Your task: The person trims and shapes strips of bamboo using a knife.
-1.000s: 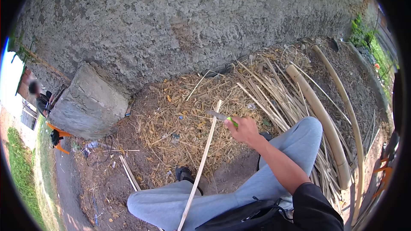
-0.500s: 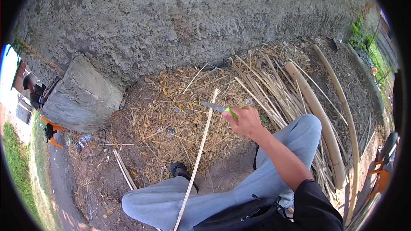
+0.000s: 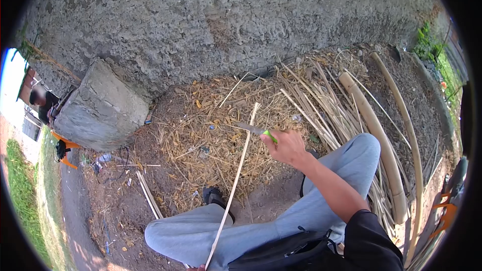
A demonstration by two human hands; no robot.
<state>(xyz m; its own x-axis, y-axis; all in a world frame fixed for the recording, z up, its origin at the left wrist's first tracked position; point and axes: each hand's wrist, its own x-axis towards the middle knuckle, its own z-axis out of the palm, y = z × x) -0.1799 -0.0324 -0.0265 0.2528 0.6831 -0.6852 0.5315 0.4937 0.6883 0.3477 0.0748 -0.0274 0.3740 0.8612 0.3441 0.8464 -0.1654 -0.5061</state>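
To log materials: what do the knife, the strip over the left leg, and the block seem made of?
Knife blade: apparently metal, thin and dull grey.
Handle: probably plastic, bright green; right hand hides most.
Strip: likely bamboo, pale and unpainted, like the jointed pole.
Block: concrete or stone, matt, rough and grey.

This is an open-air work spot in a yard, at the foot of a rough wall (image 3: 241, 30), with daylight, bare dirt (image 3: 263, 193), dry leaves (image 3: 198, 104), and a path (image 3: 75, 200) and grass (image 3: 20, 185) off to the left. Poles (image 3: 374, 135) and a heap of strips (image 3: 321, 113) lie on the right, straw-like scraps (image 3: 193, 158) litter the middle, and a knife (image 3: 253, 130) is out among them.
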